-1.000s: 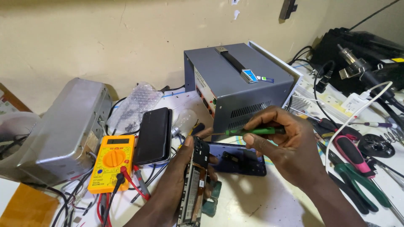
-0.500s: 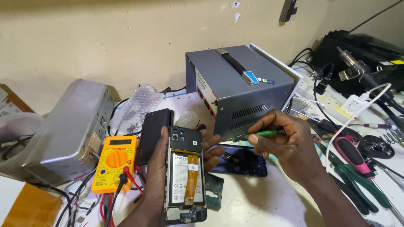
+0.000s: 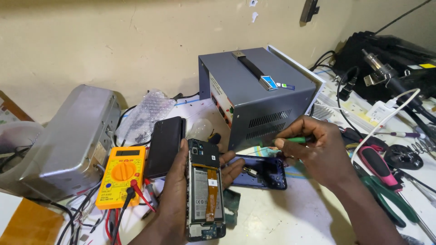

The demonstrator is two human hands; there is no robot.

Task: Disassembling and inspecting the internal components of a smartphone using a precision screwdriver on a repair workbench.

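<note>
My left hand (image 3: pixel 175 199) holds an opened phone (image 3: pixel 205 190) upright, its back off, showing the battery and an orange flex cable. My right hand (image 3: pixel 313 149) grips a green-handled screwdriver (image 3: pixel 297 140), its tip pointing left toward the phone's top. A dark blue back cover (image 3: pixel 261 172) lies on the table between the hands, under the screwdriver. A second black phone (image 3: pixel 164 146) lies face down just left of my left hand.
A grey metal power supply box (image 3: pixel 256 97) stands behind the hands. A yellow multimeter (image 3: pixel 121 176) with red and black leads lies at left, beside a silver metal casing (image 3: pixel 68 140). Pliers and pink-handled tools (image 3: pixel 381 177) lie at right, with cables and a black bag (image 3: pixel 390 54) behind.
My left hand has turned the opened phone from edge-on to facing me and lifted it upright. My right hand with the screwdriver stayed near the grey box.
</note>
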